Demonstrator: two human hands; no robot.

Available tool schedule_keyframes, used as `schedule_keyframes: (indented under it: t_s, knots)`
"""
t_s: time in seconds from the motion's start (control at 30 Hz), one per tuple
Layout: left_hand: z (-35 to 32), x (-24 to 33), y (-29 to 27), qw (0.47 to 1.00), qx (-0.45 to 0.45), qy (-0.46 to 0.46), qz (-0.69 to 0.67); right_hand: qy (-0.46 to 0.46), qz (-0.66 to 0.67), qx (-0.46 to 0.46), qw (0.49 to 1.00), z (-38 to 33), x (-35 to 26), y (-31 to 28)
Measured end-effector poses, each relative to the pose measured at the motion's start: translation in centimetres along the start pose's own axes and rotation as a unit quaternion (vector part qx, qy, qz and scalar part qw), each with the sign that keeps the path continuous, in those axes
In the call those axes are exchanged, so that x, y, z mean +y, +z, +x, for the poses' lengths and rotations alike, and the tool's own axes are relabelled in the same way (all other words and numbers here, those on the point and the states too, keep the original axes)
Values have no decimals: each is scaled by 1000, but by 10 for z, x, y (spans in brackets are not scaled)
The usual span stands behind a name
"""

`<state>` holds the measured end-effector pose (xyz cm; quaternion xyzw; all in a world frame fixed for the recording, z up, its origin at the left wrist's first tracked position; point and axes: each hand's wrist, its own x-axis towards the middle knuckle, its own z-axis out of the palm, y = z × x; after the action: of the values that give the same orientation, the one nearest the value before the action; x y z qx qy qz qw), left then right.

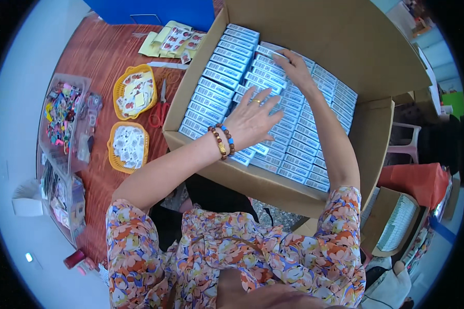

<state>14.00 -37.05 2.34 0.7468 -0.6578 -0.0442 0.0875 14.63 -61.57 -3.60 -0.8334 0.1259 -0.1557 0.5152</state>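
Observation:
A large open cardboard carton [273, 186] in front of me is packed with rows of small white-and-blue boxes [298, 159] standing on edge. My left hand [252, 117] is spread over the middle rows, palm down, with a ring and two beaded bracelets showing. Some of its fingertips rest on or just above the boxes; I cannot tell which. Farther back, my right hand [294, 68] reaches onto the far middle rows, its fingers apart and touching the box tops. Under my left palm, part of the rows is hidden.
Left of the carton, a reddish wooden table [95, 198] carries two yellow baskets [119, 100] of small printed pieces, red-handled scissors [160, 110] and clear bins [62, 116] of small colourful items. Printed sheets [176, 40] lie near a blue container [154, 13]. A pink stool [404, 144] stands right.

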Motion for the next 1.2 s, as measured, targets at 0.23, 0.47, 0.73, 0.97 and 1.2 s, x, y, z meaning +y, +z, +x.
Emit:
schedule_keyframes:
  t_s: [0.23,0.47,0.73,0.97,1.2]
  knots:
    - [2,5,5,1000,17,19,-4,34,-92,-32,995,8,-4,5]
    - [2,11,3,999,9,-5,35,-15,-27,1,1000,12,3,-7]
    - [20,10,14,992,93,-80,36,-21,105,119,987,-21,6,13]
    - [7,-6,6,992,83,-92,37,-47,119,120,985,-10,11,32]
    - [0,33,4,993,13,109,-35,-25,28,115,993,1,18,14]
